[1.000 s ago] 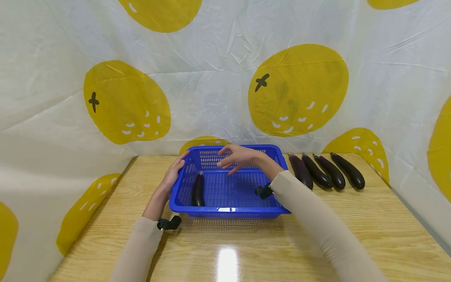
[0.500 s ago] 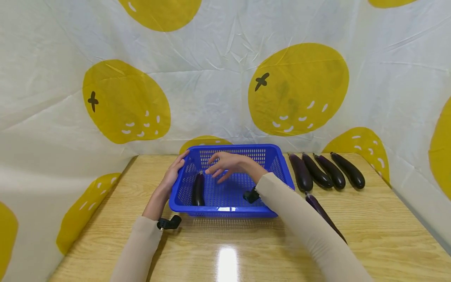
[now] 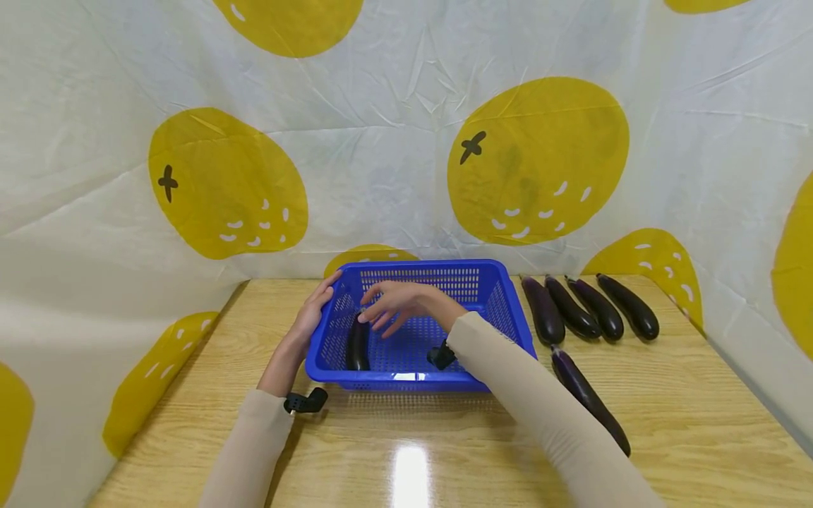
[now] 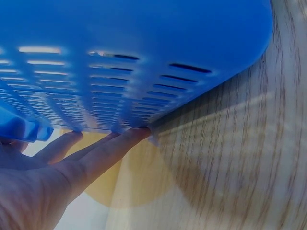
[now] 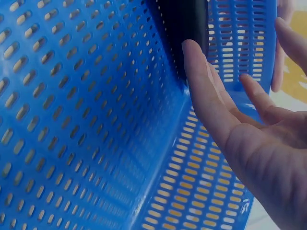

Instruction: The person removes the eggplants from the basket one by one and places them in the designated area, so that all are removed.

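Note:
A blue plastic basket [image 3: 406, 377] with slotted walls stands on the table. An eggplant [image 3: 358, 349] lies inside along its left wall, stem end away from me. My left hand [image 3: 309, 316] rests against the basket's left side, and in the left wrist view its fairly straight fingers touch the outer wall. My right hand [image 3: 403, 302] is inside the basket, fingers spread and slightly bent, over the far end of the eggplant. Nothing is held in it. Whether its fingertips touch the eggplant is unclear; in the right wrist view a finger overlaps the eggplant [image 5: 184, 24].
Several eggplants [image 3: 574, 314] lie side by side on the wooden table [image 3: 686, 409], right of the basket. One more eggplant [image 3: 591, 395] lies nearer to me, partly beside my right sleeve. A fabric backdrop [image 3: 381, 176] with yellow fruit prints hangs close behind the basket.
My right hand has moved left and down inside the basket, to the eggplant there. The nearer eggplant on the right has come out from behind my sleeve. My left hand stays put.

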Demonstrator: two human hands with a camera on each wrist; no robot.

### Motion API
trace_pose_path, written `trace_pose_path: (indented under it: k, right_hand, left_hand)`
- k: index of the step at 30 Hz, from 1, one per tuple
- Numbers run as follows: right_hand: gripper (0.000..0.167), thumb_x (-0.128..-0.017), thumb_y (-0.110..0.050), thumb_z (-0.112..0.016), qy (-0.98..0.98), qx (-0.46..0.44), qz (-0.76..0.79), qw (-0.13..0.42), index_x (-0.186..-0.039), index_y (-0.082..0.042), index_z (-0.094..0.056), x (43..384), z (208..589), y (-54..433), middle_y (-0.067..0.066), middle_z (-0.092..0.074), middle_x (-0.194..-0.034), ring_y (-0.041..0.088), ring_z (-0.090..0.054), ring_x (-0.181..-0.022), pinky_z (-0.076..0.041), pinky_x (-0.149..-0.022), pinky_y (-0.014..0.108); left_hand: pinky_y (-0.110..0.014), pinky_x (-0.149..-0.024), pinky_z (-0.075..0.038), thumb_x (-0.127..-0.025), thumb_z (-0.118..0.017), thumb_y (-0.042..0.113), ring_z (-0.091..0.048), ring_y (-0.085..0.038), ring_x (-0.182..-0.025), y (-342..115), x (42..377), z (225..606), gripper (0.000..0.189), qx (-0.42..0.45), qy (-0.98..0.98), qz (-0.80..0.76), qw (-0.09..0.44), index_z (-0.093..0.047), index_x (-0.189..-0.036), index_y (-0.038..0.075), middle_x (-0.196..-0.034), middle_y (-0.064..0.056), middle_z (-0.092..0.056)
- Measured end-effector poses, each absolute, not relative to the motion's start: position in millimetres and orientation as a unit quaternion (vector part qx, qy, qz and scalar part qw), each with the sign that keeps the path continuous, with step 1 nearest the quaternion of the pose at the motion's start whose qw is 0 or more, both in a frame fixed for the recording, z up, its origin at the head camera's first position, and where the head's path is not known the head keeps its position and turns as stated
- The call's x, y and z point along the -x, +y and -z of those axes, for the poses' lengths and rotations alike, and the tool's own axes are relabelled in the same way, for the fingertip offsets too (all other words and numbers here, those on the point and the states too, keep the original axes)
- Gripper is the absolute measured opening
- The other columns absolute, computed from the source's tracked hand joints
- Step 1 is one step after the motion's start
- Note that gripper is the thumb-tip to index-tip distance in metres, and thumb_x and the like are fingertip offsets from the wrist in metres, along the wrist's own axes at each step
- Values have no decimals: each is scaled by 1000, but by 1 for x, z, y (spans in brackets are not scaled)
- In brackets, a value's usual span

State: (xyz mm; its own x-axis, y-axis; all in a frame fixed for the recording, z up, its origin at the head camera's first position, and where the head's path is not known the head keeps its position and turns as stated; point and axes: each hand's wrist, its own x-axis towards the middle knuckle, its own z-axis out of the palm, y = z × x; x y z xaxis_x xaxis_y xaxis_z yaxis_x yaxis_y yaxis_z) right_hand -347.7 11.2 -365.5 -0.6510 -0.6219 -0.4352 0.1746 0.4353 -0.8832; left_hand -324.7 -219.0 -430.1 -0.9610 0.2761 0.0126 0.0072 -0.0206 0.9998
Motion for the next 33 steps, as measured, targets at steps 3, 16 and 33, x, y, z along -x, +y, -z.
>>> trace_pose_path:
  k: [3, 16, 33]
  right_hand:
    - [71, -93, -15, -77, 751, 150, 505, 398, -153, -3, -42, 346, 366, 8, 16, -67, -131, 46, -57, -133, -57, -97, 53]
    - [57, -94, 1, -66, 742, 139, 489, 438, -147, -5, -49, 348, 375, 0, 18, -64, -116, 47, -60, -124, -58, -94, 57]
    - [49, -99, 0, -56, 732, 143, 485, 456, -148, -4, -52, 349, 380, -5, 18, -60, -114, 41, -67, -107, -55, -100, 57]
  left_hand:
    - [-59, -118, -35, -115, -20, 32, -33, -43, -152, -219, 325, 430, 52, -102, 691, -709, 96, -20, -166, 29, -171, -15, -22]
    - [-63, -120, -30, -115, -21, 30, -30, -43, -153, -219, 325, 430, 52, -98, 692, -709, 94, -21, -166, 28, -172, -15, -20]
    - [-61, -124, -25, -115, -21, 30, -24, -40, -156, -219, 325, 430, 51, -97, 686, -714, 97, -23, -166, 28, -173, -12, -18]
